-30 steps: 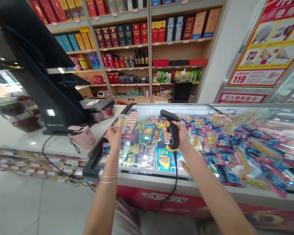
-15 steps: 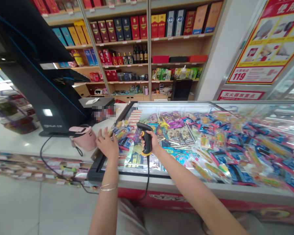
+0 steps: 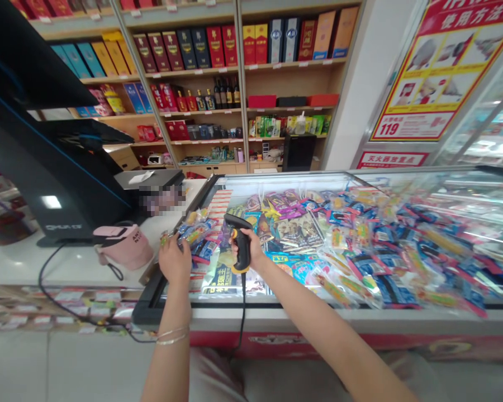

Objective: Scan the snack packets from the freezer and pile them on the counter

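My right hand grips a black handheld barcode scanner with a yellow base; its cable hangs down over the freezer's front edge. The scanner's head points left toward a small pile of colourful snack packets lying on the glass lid at the freezer's left end. My left hand rests on the near end of that pile, fingers closed on a packet. Both hands hover over the left part of the glass-topped chest freezer, which is full of wrapped ice creams.
A black checkout terminal stands on the white counter at left, with a pink pouch beside it and a black cable trailing down. Shelves of boxed goods and bottles fill the back wall. A red and yellow poster hangs at right.
Both hands have dropped and moved left. The left hand lowered the packet it held up onto the pile at the freezer's left end; the scanner came down from upright to beside that pile.
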The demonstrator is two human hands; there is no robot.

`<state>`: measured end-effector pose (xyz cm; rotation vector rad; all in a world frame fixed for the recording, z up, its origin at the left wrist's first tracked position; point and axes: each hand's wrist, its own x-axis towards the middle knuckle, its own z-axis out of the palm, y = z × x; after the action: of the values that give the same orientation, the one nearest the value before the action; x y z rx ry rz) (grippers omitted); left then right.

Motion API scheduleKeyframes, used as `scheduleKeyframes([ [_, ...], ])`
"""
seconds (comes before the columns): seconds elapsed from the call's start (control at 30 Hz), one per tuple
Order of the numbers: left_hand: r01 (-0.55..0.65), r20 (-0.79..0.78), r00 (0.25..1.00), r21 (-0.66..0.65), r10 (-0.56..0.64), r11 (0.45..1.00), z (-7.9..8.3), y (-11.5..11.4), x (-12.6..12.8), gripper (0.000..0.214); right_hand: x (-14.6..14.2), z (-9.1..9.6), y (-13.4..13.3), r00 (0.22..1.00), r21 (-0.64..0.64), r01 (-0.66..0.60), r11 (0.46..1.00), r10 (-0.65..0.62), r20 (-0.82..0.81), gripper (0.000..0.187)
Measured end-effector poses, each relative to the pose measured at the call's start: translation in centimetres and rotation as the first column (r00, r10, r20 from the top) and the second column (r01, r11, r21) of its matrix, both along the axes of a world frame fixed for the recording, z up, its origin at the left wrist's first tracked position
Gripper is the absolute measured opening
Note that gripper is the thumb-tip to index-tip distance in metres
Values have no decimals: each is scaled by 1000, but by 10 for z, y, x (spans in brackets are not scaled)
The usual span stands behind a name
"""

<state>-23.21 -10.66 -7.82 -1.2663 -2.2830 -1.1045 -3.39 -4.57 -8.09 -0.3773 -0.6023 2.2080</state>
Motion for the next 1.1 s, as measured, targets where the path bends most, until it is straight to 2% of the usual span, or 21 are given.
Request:
scheduleKeyframes([
  [0.23, 25, -55, 998, -2, -25, 1000, -1, 1, -1, 47, -1, 2, -2, 1000, 6, -8, 1000, 8, -3, 25],
  [0.37, 16, -70, 997, -5, -17, 1000, -2, 0, -1, 46, 4, 15, 0, 999, 4, 43, 999, -43, 11, 24],
  [0.47, 0, -94, 996, 9, 1, 1000, 5, 0, 4, 47, 29, 33, 3, 994, 77, 104, 992, -102, -26, 23],
  [0.57, 25, -126, 992, 54, -18, 998, 21, 5, 26, 45, 74, 51, 5, 988, 193, 156, 969, -151, -38, 23],
  [0.67, 175, -143, 977, 100, -160, 979, 41, 19, 69, 41, 134, 66, 9, 979, 278, 184, 943, -200, 30, 23],
  [0.77, 337, -157, 935, 114, -318, 935, 57, 37, 129, 40, 199, 77, 13, 947, 346, 275, 897, -314, 62, 21],
  [0.83, 433, -150, 896, 93, -417, 897, 62, 48, 173, 38, 242, 83, 16, 915, 372, 339, 864, -395, 84, 21],
  [0.9, 515, -124, 854, 51, -506, 856, 61, 57, 217, 38, 282, 88, 18, 886, 386, 371, 845, -446, 125, 23],
  [0.97, 581, -82, 811, -11, -580, 814, 57, 65, 256, 38, 319, 93, 20, 838, 413, 434, 800, -527, 140, 22],
  [1.1, 677, 32, 731, -159, -682, 718, 42, 79, 317, 42, 373, 96, 25, 770, 461, 500, 733, -620, 149, 21],
])
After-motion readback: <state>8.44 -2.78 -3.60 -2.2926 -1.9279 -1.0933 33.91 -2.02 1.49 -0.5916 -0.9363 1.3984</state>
